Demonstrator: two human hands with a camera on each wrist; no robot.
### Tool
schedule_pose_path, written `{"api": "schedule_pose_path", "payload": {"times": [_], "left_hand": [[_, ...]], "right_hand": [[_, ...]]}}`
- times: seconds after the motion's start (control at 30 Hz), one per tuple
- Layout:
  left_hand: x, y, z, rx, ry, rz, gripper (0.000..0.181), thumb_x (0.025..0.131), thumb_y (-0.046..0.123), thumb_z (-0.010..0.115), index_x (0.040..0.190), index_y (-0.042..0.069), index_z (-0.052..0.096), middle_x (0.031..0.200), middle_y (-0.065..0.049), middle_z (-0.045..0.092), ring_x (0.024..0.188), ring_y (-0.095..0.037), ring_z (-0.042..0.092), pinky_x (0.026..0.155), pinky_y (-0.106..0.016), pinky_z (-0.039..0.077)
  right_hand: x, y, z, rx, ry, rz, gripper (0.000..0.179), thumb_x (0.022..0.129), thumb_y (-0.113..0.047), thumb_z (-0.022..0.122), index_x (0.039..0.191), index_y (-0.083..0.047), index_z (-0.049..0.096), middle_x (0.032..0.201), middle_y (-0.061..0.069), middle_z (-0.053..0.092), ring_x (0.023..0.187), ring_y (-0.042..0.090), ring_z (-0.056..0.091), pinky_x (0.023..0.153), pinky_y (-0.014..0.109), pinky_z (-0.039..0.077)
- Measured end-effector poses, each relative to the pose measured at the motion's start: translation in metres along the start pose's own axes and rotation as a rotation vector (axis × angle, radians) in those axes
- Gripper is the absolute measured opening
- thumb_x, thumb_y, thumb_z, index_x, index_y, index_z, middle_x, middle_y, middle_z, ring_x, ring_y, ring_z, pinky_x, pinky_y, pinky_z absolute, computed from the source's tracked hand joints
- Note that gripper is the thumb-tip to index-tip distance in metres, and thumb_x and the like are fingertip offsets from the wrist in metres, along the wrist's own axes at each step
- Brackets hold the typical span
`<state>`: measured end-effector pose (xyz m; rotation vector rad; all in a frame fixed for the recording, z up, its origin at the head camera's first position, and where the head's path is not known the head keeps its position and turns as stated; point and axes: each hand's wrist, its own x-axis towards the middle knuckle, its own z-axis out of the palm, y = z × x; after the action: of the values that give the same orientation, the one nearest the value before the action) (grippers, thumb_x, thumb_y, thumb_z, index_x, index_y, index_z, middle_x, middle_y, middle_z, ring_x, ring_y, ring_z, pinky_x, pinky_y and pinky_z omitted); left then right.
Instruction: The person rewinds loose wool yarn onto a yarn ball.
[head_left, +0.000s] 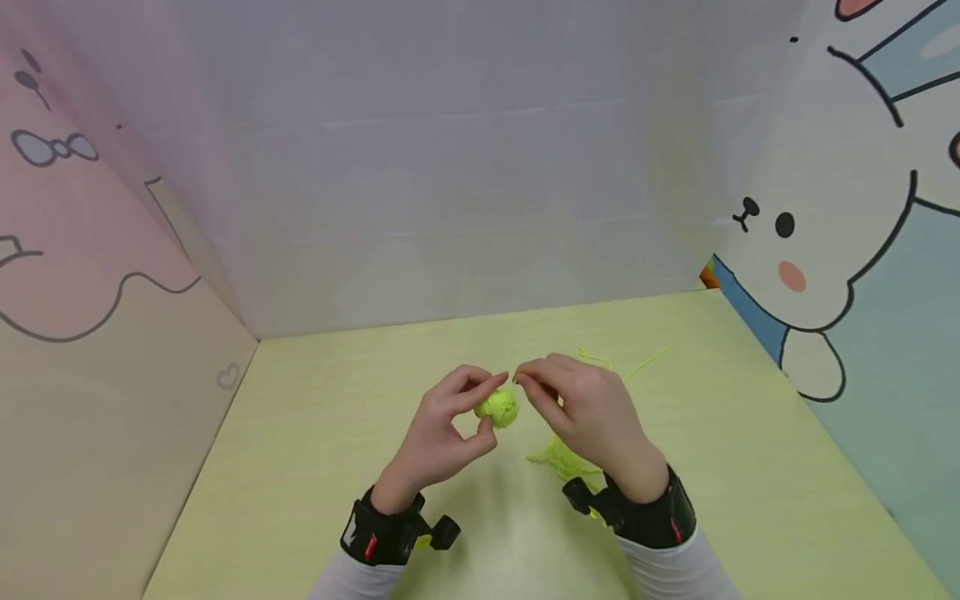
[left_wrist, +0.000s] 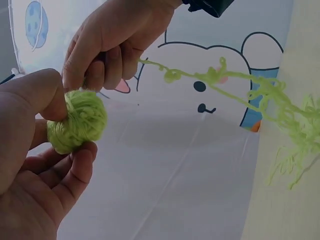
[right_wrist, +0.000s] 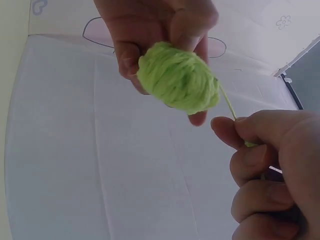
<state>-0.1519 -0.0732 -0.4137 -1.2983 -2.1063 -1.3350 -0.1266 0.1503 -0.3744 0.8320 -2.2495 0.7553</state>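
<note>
The left hand (head_left: 438,437) holds a small yarn ball (head_left: 497,407) between thumb and fingertips, above the bench (head_left: 315,433). Just right of the ball, the right hand (head_left: 592,417) has its grip pinched on the yarn strand (right_wrist: 227,102) that leaves the ball. Loose yarn (head_left: 562,457) lies on the bench under the right hand.
</note>
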Motion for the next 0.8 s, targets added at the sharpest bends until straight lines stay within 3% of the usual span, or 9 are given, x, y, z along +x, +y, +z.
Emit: {"api": "schedule_pose_path", "payload": {"times": [0.37,0.53,0.67,0.8], "left_hand": [[0.019,0.035,-0.014,-0.123,-0.008,0.141,0.057,0.068,-0.018,0.06,0.125,-0.013,0.06,0.105,-0.018,0.059,0.083,-0.018,0.054,0.064,-0.033,0.051],[0.021,0.035,-0.016,-0.155,0.004,0.182,0.056,0.068,-0.019,0.059,0.124,-0.014,0.06,0.104,-0.019,0.059,0.082,-0.018,0.054,0.063,-0.033,0.05],[0.015,0.023,-0.012,-0.222,0.043,0.145,0.054,0.07,-0.02,0.058,0.124,-0.014,0.06,0.107,-0.02,0.059,0.085,-0.021,0.054,0.067,-0.029,0.052],[0.006,0.01,-0.008,-0.336,0.131,0.014,0.048,0.077,-0.023,0.058,0.124,-0.012,0.061,0.11,-0.022,0.058,0.09,-0.024,0.056,0.075,-0.023,0.054]], "right_hand": [[0.004,0.001,0.005,0.02,-0.065,0.045,0.009,0.094,-0.02,0.067,0.098,-0.016,0.074,0.085,-0.006,0.068,0.06,0.006,0.05,0.049,0.026,0.047],[0.005,0.0,0.01,0.056,-0.147,0.095,0.011,0.097,-0.024,0.063,0.099,-0.019,0.073,0.084,-0.01,0.067,0.059,0.003,0.046,0.051,0.025,0.045],[0.005,-0.001,0.017,0.05,-0.207,0.107,0.011,0.098,-0.022,0.062,0.099,-0.019,0.072,0.076,-0.012,0.06,0.055,0.005,0.041,0.049,0.024,0.04],[0.006,-0.003,0.024,0.011,-0.252,0.096,0.017,0.097,-0.018,0.059,0.081,-0.022,0.061,0.063,-0.012,0.043,0.052,0.007,0.036,0.048,0.023,0.032]]}}
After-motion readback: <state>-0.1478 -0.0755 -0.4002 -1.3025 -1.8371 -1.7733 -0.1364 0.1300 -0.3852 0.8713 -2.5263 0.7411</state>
